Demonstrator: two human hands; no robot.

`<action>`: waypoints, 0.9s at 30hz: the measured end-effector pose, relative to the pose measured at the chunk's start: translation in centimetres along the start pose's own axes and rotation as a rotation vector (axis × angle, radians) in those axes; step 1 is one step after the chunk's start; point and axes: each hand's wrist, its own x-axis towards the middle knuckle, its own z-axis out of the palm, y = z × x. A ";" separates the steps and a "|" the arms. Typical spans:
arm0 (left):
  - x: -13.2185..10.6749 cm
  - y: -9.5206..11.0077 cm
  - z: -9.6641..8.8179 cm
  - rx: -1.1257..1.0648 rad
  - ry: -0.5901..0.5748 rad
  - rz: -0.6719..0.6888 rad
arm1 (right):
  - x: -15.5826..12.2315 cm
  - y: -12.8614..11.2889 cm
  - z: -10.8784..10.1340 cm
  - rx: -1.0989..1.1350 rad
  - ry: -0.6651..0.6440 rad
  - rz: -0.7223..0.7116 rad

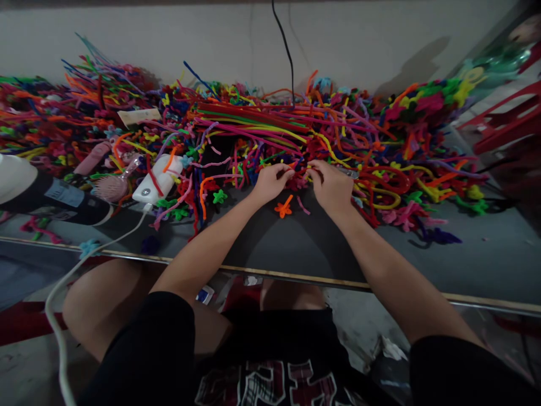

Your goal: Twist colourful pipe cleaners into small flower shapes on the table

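Both of my hands are at the front edge of a heap of coloured pipe cleaners (262, 135), close together. My left hand (273, 183) pinches the tip of a small orange-red pipe cleaner, mostly hidden by the fingers. Just to its right, my right hand (333, 186) has thumb and fingertips closed on a thin yellowish pipe cleaner. Whether the two pieces are joined cannot be made out. On the grey table (291, 251) below my hands lie an orange pipe-cleaner flower (283, 210) and a short pink piece (303, 206). A green flower (220, 196) sits left of my left forearm.
A white power bank (158, 180) with a white cable (105, 243) lies at left, beside a pink hairbrush (112, 185) and a dark cylinder (63, 194) with a white top. A black cord (285, 42) hangs down the wall. Red chairs (507, 121) stand at right.
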 end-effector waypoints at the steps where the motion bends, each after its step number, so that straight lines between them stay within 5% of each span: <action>1: 0.0 0.0 0.0 0.000 -0.009 0.009 | 0.0 0.1 0.0 0.000 0.009 0.004; 27: -0.3 0.3 -0.4 -0.091 -0.288 0.159 | 0.1 0.0 0.2 0.385 -0.025 0.041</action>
